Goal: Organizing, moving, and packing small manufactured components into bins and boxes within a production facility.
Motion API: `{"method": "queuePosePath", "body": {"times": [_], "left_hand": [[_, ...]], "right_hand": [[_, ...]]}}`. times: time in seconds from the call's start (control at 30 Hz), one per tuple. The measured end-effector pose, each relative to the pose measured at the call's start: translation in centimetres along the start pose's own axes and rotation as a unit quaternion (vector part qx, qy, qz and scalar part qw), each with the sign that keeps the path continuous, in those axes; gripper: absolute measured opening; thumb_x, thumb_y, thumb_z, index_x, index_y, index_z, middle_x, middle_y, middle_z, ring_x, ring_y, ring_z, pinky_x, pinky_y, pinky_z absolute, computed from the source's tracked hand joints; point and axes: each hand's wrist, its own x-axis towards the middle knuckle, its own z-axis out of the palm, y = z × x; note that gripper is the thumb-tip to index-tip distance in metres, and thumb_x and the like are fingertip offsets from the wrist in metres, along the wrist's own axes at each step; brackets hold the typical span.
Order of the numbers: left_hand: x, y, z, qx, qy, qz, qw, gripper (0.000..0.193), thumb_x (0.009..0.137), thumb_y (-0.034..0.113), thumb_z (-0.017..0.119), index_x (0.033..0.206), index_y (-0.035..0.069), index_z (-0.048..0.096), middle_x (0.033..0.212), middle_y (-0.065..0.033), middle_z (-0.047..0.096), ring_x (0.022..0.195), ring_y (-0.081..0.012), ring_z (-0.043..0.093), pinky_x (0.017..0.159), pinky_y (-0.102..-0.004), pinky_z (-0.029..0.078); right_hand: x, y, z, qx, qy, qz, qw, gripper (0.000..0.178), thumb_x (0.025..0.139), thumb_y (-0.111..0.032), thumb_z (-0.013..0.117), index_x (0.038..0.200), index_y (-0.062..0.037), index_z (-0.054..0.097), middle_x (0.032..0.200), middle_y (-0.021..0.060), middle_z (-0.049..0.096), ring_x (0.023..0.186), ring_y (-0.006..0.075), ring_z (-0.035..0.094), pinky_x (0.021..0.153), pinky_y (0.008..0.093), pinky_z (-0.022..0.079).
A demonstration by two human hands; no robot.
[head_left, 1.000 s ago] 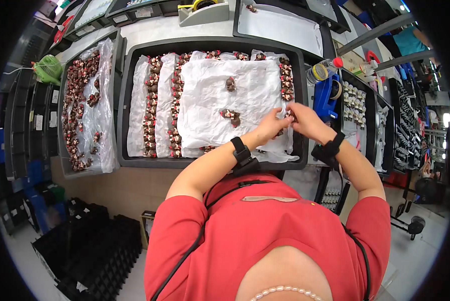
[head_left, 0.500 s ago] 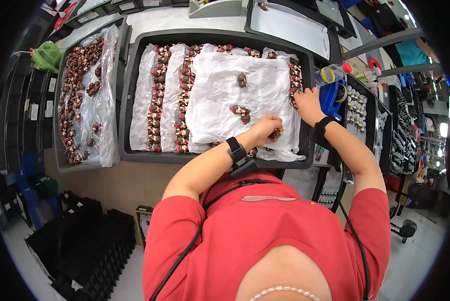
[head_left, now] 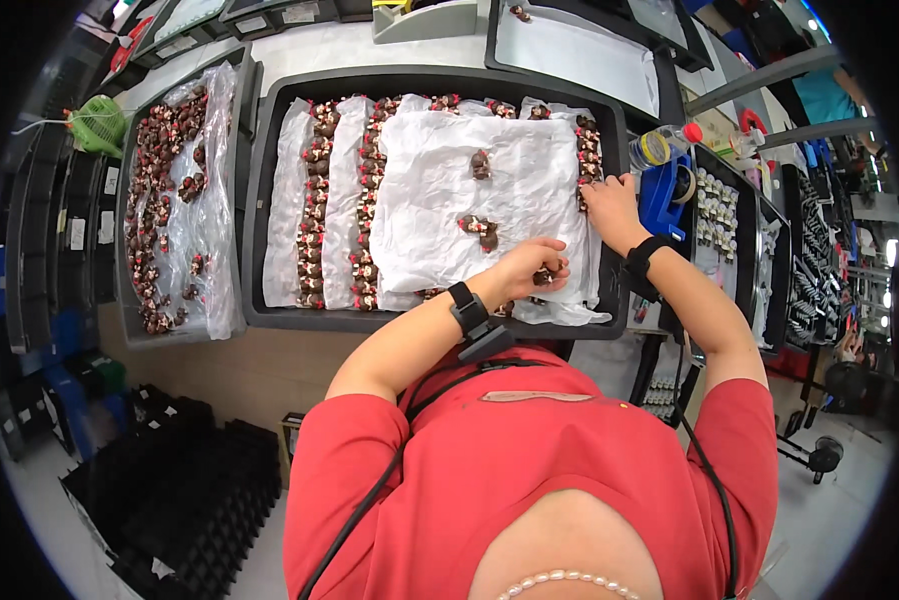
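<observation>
Figurine pinched in left hand; right hand (grip unclear) at tray's right rim.

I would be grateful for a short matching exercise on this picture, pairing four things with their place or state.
Column one:
1. left hand
2. right hand
3. green device
4. clear bottle

Column two:
A. left of the bin lined with clear plastic
B. topped with a red cap
C. holding a small brown figurine over white paper
D. fingers at the row of figurines along the right side of the large black tray

Right pairs: 1-C, 2-D, 3-A, 4-B.
</observation>
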Motion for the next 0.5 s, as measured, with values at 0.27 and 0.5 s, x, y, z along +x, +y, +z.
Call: {"method": "queuePosePath", "body": {"times": [0.27, 0.5], "left_hand": [[-0.5, 0.4, 0.2, -0.069, -0.015, 0.026, 0.997, 0.048, 0.069, -0.003, 0.046, 0.117, 0.004, 0.039, 0.098, -0.0102, 0.053, 0.090, -0.0211, 0.054, 0.079, -0.0368, 0.044], [1.1, -0.5, 0.7, -0.068, -0.078, 0.086, 0.991, 0.053, 0.069, -0.003, 0.047, 0.120, 0.003, 0.035, 0.096, -0.0103, 0.052, 0.083, -0.0197, 0.053, 0.077, -0.0344, 0.044]], "right_hand": [[-2.5, -2.1, -4.1, 0.431, -0.112, 0.067, 0.893, 0.029, 0.069, -0.006, 0.056, 0.097, -0.0041, 0.054, 0.087, 0.0118, 0.060, 0.078, 0.0290, 0.057, 0.071, 0.0364, 0.044], [-4.9, -3.4, -5.5, 0.494, -0.099, -0.001, 0.864, 0.026, 0.068, -0.008, 0.059, 0.093, -0.0025, 0.056, 0.079, 0.0132, 0.059, 0.075, 0.0293, 0.057, 0.071, 0.0336, 0.046]]}}
